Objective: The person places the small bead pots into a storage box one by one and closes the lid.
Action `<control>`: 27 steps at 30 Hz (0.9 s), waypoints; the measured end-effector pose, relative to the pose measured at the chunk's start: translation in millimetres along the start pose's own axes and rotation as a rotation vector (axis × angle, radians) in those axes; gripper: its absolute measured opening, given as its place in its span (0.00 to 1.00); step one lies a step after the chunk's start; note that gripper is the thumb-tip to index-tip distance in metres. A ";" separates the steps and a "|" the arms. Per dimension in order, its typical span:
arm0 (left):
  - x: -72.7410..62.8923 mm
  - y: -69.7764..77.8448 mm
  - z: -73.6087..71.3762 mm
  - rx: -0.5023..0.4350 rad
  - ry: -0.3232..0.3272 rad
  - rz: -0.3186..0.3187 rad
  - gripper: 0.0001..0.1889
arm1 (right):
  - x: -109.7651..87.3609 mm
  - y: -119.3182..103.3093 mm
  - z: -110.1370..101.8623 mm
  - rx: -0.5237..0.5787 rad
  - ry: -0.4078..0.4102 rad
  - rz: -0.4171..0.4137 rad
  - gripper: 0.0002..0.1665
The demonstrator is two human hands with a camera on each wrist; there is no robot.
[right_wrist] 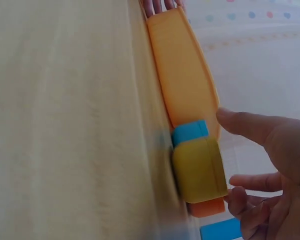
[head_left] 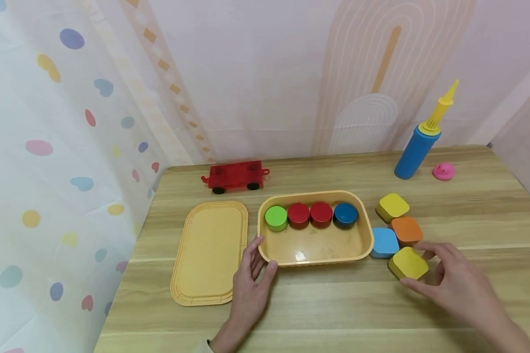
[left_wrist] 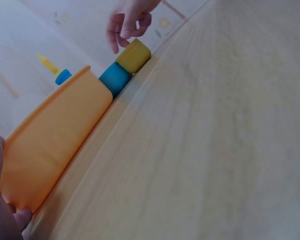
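A light orange rectangular tub [head_left: 315,260] stands on the table. My left hand [head_left: 251,289] holds its near left corner, fingers along the left end and thumb at the front wall. Inside, along the far wall, sit a green round piece [head_left: 276,217], two red round pieces [head_left: 299,215] and a dark blue one [head_left: 345,215]. My right hand [head_left: 457,280] is spread over a dark yellow rounded-square block [head_left: 408,263], its thumb apart from the block in the right wrist view. Beside that block lie a light blue block [head_left: 384,242], an orange block [head_left: 407,230] and a brighter yellow block [head_left: 392,207].
Left of the tub lies a flat orange lid [head_left: 210,252], partly behind my left hand. A red wheeled toy wagon [head_left: 236,175] is at the back left. At the back right stand a blue and yellow hand pump [head_left: 417,149] and a small pink toy [head_left: 444,171].
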State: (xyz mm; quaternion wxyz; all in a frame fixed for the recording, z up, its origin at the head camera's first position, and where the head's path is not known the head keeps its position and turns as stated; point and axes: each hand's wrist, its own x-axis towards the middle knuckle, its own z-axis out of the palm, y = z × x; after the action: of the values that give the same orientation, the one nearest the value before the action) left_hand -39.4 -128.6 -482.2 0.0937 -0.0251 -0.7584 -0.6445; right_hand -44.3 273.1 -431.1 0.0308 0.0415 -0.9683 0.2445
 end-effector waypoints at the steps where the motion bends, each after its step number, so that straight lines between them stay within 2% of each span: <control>1: 0.0 -0.2 -0.1 0.002 0.001 -0.002 0.32 | -0.3 0.2 1.0 -0.002 -0.019 0.020 0.48; 11: -0.8 0.3 -0.2 -0.006 0.004 -0.001 0.32 | 0.3 5.7 5.2 0.011 -0.085 0.064 0.45; 17: -1.6 0.0 0.2 -0.015 -0.004 0.008 0.33 | -6.0 5.6 -6.0 0.001 -0.109 0.057 0.44; 20: -1.5 0.2 0.1 -0.011 -0.004 0.009 0.33 | -9.8 2.6 -15.2 0.027 -0.043 0.008 0.42; 24: -1.2 0.2 0.0 -0.013 -0.004 0.010 0.33 | -12.8 -3.3 -26.1 0.070 0.094 -0.117 0.40; 27: -1.2 0.2 -0.1 -0.010 -0.001 0.008 0.33 | -8.7 -9.8 -34.4 0.074 0.136 -0.190 0.41</control>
State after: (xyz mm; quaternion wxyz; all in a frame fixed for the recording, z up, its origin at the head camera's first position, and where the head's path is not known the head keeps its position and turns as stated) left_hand -38.2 -128.5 -482.2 0.0956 -0.0292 -0.7550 -0.6481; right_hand -33.4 281.4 -397.0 0.1181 0.1173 -0.9459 0.2784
